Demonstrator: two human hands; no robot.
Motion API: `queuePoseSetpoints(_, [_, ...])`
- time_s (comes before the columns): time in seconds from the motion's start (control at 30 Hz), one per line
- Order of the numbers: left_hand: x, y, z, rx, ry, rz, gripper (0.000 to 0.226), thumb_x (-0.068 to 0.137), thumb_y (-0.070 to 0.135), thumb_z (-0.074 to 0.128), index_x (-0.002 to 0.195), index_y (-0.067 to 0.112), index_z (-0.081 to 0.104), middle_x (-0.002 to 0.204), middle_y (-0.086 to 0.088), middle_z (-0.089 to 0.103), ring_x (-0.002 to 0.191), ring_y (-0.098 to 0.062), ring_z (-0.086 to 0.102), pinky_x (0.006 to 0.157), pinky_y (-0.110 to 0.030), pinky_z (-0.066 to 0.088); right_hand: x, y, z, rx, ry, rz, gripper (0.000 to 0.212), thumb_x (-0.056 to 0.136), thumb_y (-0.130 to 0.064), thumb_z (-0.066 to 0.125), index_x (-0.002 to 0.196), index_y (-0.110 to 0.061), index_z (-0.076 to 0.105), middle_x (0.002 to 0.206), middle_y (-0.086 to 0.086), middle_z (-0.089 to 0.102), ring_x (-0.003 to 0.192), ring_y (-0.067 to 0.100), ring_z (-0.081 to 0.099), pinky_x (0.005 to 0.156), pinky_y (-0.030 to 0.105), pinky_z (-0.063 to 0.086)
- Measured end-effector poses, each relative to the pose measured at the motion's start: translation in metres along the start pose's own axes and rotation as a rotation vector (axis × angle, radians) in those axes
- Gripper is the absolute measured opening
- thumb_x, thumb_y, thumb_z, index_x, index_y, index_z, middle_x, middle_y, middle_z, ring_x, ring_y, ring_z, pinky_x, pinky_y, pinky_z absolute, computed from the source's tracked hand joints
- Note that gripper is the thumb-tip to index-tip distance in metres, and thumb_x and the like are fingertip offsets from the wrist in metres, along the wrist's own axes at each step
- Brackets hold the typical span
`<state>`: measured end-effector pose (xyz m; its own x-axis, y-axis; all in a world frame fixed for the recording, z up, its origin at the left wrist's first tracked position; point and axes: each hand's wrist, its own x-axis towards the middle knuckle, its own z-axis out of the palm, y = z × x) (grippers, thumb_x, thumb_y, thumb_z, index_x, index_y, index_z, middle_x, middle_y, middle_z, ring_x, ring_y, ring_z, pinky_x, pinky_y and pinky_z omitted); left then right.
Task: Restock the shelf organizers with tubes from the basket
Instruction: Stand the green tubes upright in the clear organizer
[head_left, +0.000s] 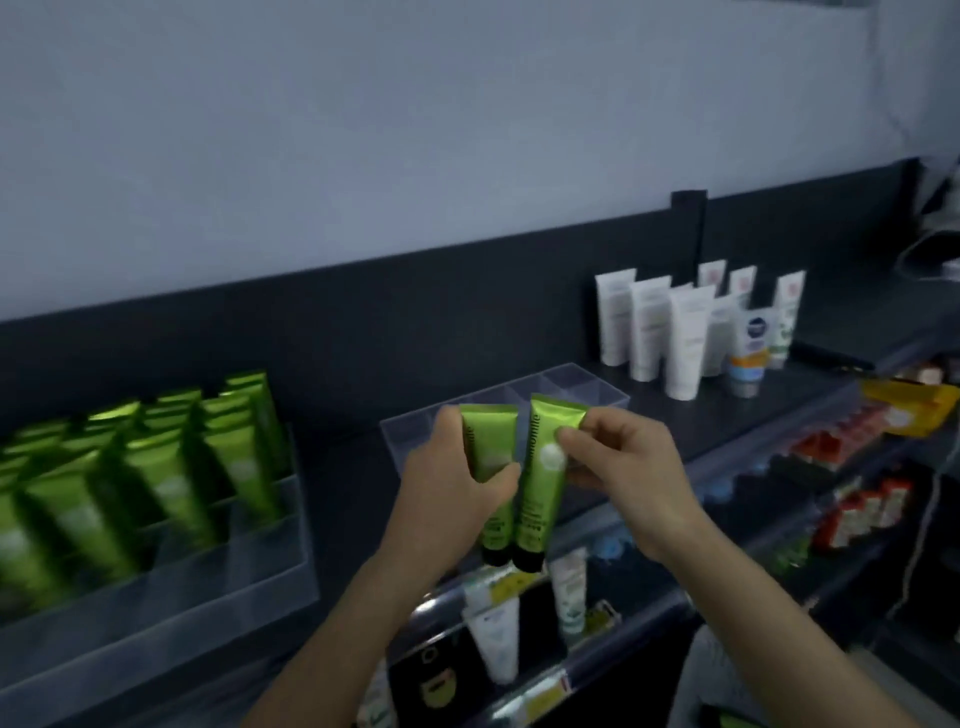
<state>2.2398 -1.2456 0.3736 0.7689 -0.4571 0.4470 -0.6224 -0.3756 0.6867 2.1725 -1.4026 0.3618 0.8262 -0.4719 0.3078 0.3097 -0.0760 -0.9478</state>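
Left hand (447, 499) and right hand (628, 478) each hold a green tube at centre frame, in front of the clear organizer (571, 387).

The left hand's fingers and thumb are curled round the left green tube (491, 447). The right hand pinches the upper part of the right green tube (540, 499) between thumb and fingertips. Both tubes stand upright, crimped ends up and black caps down, just beside each other, held above the front edge of the dark shelf (353, 467). At lower left a second organizer (234, 566) holds rows of matching green tubes (156, 467), leaning back. White tubes (680, 338) stand on the shelf at upper right. Lower shelves (649, 613) at bottom right carry blurred mixed products.
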Motion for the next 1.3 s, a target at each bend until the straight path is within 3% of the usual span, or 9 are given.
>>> queuePoseSetpoints(0.23, [-0.020, -0.035, -0.092, 0.016, 0.199, 0.020, 0.029, 0.073, 0.026, 0.071, 0.092, 0.028, 0.049, 0.086, 0.007, 0.059, 0.080, -0.008, 0.059, 0.069, -0.029, 0.052, 0.011, -0.009, 0.108, 0.022, -0.184, -0.076, 0.030, 0.087, -0.007, 0.063, 0.070, 0.013, 0.046, 0.072, 0.022, 0.052, 0.070, 0.026, 0.054, 0.071, 0.052, 0.055])
queuePoseSetpoints(0.37, [-0.032, -0.065, -0.142, 0.167, 0.377, 0.009, 0.030, 0.071, 0.020, 0.073, 0.089, 0.025, 0.050, 0.085, 0.008, 0.053, 0.083, -0.014, 0.053, 0.070, -0.027, 0.046, 0.008, -0.016, 0.167, 0.008, -0.274, -0.132, 0.030, 0.087, -0.007, 0.062, 0.059, -0.011, 0.053, 0.068, 0.016, 0.053, 0.068, 0.022, 0.054, 0.066, 0.040, 0.057])
queuePoseSetpoints(0.47, [-0.044, -0.086, -0.179, 0.286, 0.442, -0.043, 0.034, 0.072, 0.019, 0.074, 0.083, 0.030, 0.045, 0.081, 0.012, 0.047, 0.077, -0.007, 0.046, 0.065, -0.012, 0.036, 0.006, -0.018, 0.208, -0.037, -0.296, -0.171, 0.034, 0.088, -0.009, 0.062, 0.057, -0.023, 0.058, 0.070, 0.014, 0.059, 0.067, 0.025, 0.057, 0.073, 0.050, 0.056])
queuePoseSetpoints(0.53, [-0.052, -0.098, -0.202, 0.335, 0.477, -0.067, 0.033, 0.072, 0.017, 0.074, 0.081, 0.031, 0.045, 0.079, 0.011, 0.048, 0.075, -0.006, 0.046, 0.063, -0.011, 0.035, 0.005, -0.017, 0.233, -0.039, -0.297, -0.181, 0.022, 0.087, -0.009, 0.062, 0.068, -0.019, 0.065, 0.076, 0.016, 0.065, 0.072, 0.033, 0.061, 0.073, 0.053, 0.056])
queuePoseSetpoints(0.63, [-0.063, -0.114, -0.232, 0.405, 0.552, -0.122, 0.027, 0.071, 0.017, 0.073, 0.086, 0.018, 0.051, 0.081, 0.004, 0.052, 0.077, -0.015, 0.049, 0.061, -0.020, 0.037, 0.003, -0.014, 0.266, -0.070, -0.296, -0.203, 0.010, 0.086, -0.010, 0.064, 0.081, -0.001, 0.062, 0.083, 0.023, 0.064, 0.072, 0.035, 0.060, 0.069, 0.055, 0.053])
queuePoseSetpoints(0.73, [-0.077, -0.126, -0.256, 0.444, 0.597, -0.163, 0.026, 0.071, 0.021, 0.072, 0.090, 0.018, 0.054, 0.084, 0.002, 0.056, 0.079, -0.018, 0.054, 0.063, -0.030, 0.042, 0.000, -0.010, 0.293, -0.069, -0.330, -0.188, 0.006, 0.085, -0.011, 0.065, 0.084, -0.005, 0.064, 0.083, 0.016, 0.068, 0.080, 0.033, 0.066, 0.072, 0.055, 0.055])
queuePoseSetpoints(0.97, [-0.116, -0.143, -0.293, 0.480, 0.655, -0.196, 0.024, 0.069, 0.010, 0.074, 0.086, 0.017, 0.059, 0.078, 0.002, 0.061, 0.073, -0.014, 0.057, 0.063, -0.029, 0.049, -0.025, 0.000, 0.352, -0.080, -0.481, -0.183, 0.008, 0.086, -0.017, 0.065, 0.083, -0.009, 0.062, 0.083, 0.011, 0.068, 0.082, 0.028, 0.066, 0.072, 0.052, 0.056])
queuePoseSetpoints(1.17, [-0.134, -0.167, -0.310, 0.457, 0.662, -0.281, 0.023, 0.071, 0.011, 0.076, 0.084, 0.021, 0.059, 0.078, 0.007, 0.060, 0.072, -0.008, 0.057, 0.061, -0.026, 0.050, -0.041, 0.008, 0.393, -0.082, -0.551, -0.203, 0.012, 0.085, -0.020, 0.066, 0.083, -0.009, 0.062, 0.081, 0.012, 0.066, 0.082, 0.029, 0.064, 0.073, 0.053, 0.055])
queuePoseSetpoints(1.3, [-0.139, -0.185, -0.313, 0.440, 0.624, -0.311, 0.022, 0.072, 0.012, 0.075, 0.079, 0.024, 0.057, 0.072, 0.011, 0.059, 0.068, 0.000, 0.057, 0.055, -0.007, 0.038, -0.044, 0.008, 0.407, -0.086, -0.538, -0.243, 0.013, 0.085, -0.018, 0.066, 0.080, -0.007, 0.061, 0.078, 0.012, 0.064, 0.078, 0.029, 0.063, 0.071, 0.052, 0.054])
